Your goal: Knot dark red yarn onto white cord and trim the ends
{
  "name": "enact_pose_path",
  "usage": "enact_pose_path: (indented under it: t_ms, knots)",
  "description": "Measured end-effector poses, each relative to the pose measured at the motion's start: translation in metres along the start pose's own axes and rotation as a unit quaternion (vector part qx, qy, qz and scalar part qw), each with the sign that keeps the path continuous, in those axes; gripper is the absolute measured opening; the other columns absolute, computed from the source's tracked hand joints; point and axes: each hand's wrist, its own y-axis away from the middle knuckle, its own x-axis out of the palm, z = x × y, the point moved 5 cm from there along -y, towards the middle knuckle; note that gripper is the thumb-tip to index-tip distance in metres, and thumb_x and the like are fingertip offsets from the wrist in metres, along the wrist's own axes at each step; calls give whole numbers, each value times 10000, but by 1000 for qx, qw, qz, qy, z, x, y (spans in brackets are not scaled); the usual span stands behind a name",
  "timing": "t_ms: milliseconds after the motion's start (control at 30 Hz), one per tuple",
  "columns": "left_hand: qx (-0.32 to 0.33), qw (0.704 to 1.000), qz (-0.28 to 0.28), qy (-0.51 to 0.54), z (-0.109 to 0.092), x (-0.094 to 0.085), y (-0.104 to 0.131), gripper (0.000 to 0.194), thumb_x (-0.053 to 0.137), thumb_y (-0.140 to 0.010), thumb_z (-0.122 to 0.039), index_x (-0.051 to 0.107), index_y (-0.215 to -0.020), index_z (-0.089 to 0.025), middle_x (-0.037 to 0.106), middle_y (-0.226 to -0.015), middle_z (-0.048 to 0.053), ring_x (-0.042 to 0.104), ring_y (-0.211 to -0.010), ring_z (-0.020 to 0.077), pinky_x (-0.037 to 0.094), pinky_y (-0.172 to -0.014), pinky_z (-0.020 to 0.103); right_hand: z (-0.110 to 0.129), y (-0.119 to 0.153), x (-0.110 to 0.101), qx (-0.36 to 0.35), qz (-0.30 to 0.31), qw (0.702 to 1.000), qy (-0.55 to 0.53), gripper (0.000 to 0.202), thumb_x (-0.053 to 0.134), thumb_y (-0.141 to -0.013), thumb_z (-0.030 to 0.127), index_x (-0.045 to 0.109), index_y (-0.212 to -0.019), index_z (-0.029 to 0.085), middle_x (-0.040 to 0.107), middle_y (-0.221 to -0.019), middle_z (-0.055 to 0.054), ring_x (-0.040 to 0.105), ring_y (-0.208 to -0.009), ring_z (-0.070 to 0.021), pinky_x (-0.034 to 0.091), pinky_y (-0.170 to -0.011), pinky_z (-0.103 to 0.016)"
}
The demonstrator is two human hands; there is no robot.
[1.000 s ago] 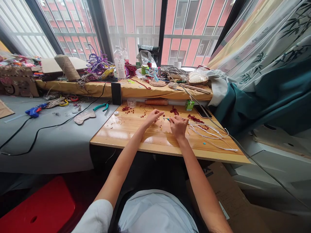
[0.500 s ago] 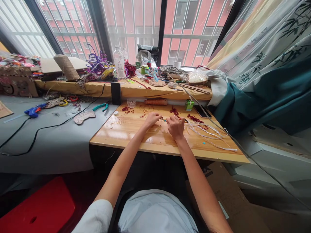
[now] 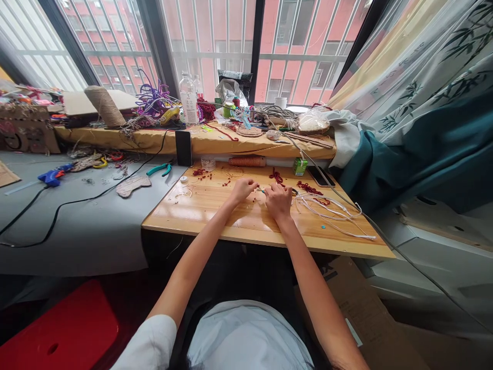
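On L, teal pliers (image 3: pixel 155 169) lie just L of the wood counter (image 3: pixel 192 216); on it, dk red bits (image 3: pixel 199 172) nr a clear tub (image 3: pixel 208 164). L hand (image 3: pixel 242 189): fingertips bunched, can't tell if its grip has anything. Small teal item (image 3: pixel 262 191) sits btwn the hands, at R fingertips; R hand (image 3: pixel 279 201) has its grip curled closed arnd it. Further R: dk red cord (image 3: pixel 309 188), then loose white cords (image 3: pixel 339 208).
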Motion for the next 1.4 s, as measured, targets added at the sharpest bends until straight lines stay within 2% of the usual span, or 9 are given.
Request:
enact_pose_path:
  t_ms: [267,567,667,767,833,967,1100,1267,1400]
  knots:
    - [-41,998,7,52,-2,5,3,302,517,-726,-340,514,-500,-139,449,-410,-31,426,-409,71,310,-432,192,-5,1,0,55,-24,998,4,294,344,-858,176,622,-763,172,571,-813,-83,443,-781,-203,173,-716,-351]
    - [-75,988,27,130,15,5,-3,315,477,-770,-397,540,-635,-119,518,-533,15,465,-417,77,377,-414,209,-13,1,-6,60,-40,997,-36,258,398,-859,242,642,-785,207,572,-774,-44,456,-778,-180,174,-733,-338]
    - [-39,991,-4,125,11,-2,-6,252,431,-810,-353,526,-746,-127,542,-645,30,489,-480,82,395,-451,208,-22,1,-4,101,-53,992,-54,278,391,-861,276,648,-785,201,578,-776,-39,458,-735,-169,178,-711,-332]
    - [27,993,-28,113,0,-8,-4,124,492,-784,-238,527,-873,-160,553,-850,43,538,-711,100,429,-614,199,-25,1,-1,121,-56,988,-74,301,374,-863,293,650,-785,200,589,-790,-40,451,-708,-162,185,-694,-322]
    - [79,993,-20,85,-7,-7,0,155,524,-764,-204,544,-916,-180,538,-935,45,528,-809,110,414,-695,200,-26,1,0,124,-55,987,-87,294,382,-858,298,651,-788,201,591,-788,-41,448,-706,-162,190,-694,-319]
    - [196,978,27,-71,-18,4,13,220,488,-798,-265,538,-1003,-202,530,-1006,55,527,-730,113,390,-648,212,-25,2,-2,131,-52,983,-120,274,404,-847,291,653,-786,194,584,-770,-48,444,-701,-165,198,-716,-331]
    - [208,972,16,-111,-15,10,15,205,494,-800,-312,525,-958,-185,560,-954,50,518,-681,120,363,-588,214,-23,3,-3,135,-51,974,-175,252,428,-830,291,650,-770,187,580,-788,-60,451,-730,-173,209,-758,-346]
    - [181,980,-31,-72,-7,5,7,104,500,-804,-271,506,-793,-168,568,-806,36,506,-678,125,361,-601,225,-24,4,-3,175,-63,941,-283,234,458,-803,348,612,-778,174,553,-811,-68,457,-771,-179,268,-771,-330]
    - [172,984,-46,-10,-5,0,2,79,511,-793,-205,486,-732,-161,551,-698,9,495,-616,104,372,-602,221,-33,3,-1,251,-68,877,-404,321,454,-783,480,534,-829,172,511,-765,-46,438,-651,-138,338,-621,-275]
